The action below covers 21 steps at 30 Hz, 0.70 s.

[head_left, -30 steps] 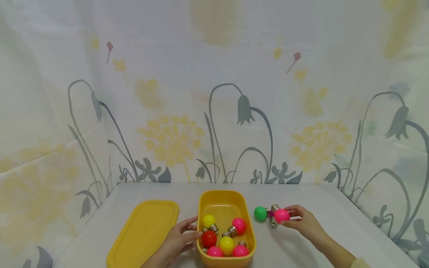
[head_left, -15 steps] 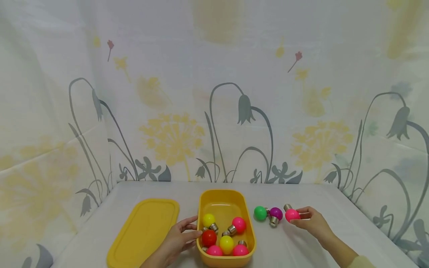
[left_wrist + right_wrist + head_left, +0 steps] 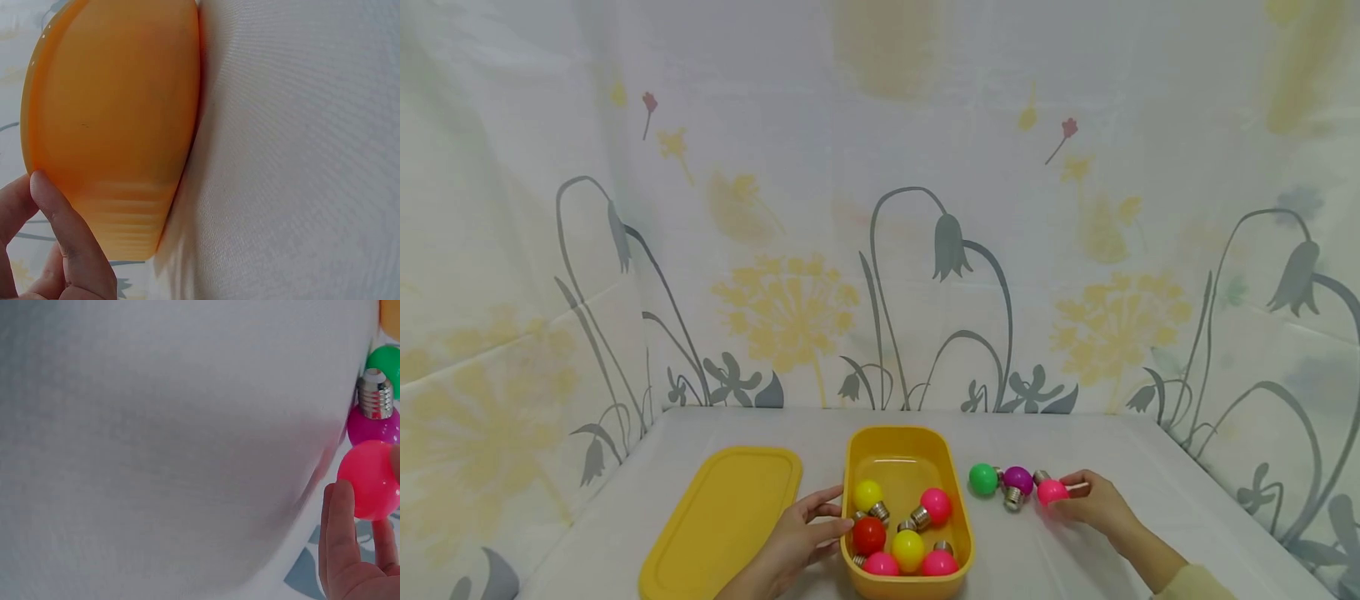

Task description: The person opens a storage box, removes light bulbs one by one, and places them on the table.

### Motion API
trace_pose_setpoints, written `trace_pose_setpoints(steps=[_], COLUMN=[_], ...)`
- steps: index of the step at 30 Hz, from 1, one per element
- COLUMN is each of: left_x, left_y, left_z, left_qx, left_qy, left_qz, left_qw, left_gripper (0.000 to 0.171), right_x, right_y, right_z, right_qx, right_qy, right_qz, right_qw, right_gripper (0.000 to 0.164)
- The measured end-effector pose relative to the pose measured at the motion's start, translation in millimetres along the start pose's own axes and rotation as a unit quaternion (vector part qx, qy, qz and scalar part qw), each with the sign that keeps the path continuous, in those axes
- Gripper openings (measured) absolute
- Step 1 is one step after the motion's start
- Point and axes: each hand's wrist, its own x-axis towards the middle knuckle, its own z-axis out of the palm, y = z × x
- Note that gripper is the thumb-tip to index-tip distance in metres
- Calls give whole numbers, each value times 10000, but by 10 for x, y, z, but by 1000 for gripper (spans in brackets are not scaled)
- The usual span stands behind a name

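Observation:
A yellow plastic box on the table holds several coloured light bulbs, among them a red bulb and a yellow bulb. My left hand touches the rim on its left side, thumb and fingertips spread along it; the left wrist view shows the thumb against the outer wall. To the right of the box, my right hand holds a pink light bulb by its globe, screw base pointing away. Beside it lie a purple bulb and a green bulb.
A yellow lid lies flat left of the box. The white-covered table ends against a patterned cloth backdrop, which also rises at both sides.
My right hand has moved right with the pink bulb, away from above the purple bulb, uncovering it, and lowered it to the table. My left hand has stayed at the box.

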Motion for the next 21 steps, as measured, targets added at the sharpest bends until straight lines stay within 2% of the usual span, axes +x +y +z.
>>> trace_pose_setpoints(steps=[10, 21], left_x=[11, 35], left_y=[-11, -19], left_z=[5, -11], left_qx=[-14, 38], left_qy=[5, -3], left_qz=[12, -53], left_qw=[10000, 10000], left_gripper=[65, 67], right_x=[38, 37], right_y=[33, 10], right_z=[49, 28], right_qx=[320, 127], right_qy=[-161, -293], right_qz=[414, 524], right_qw=[9985, 9981], right_gripper=[54, 59])
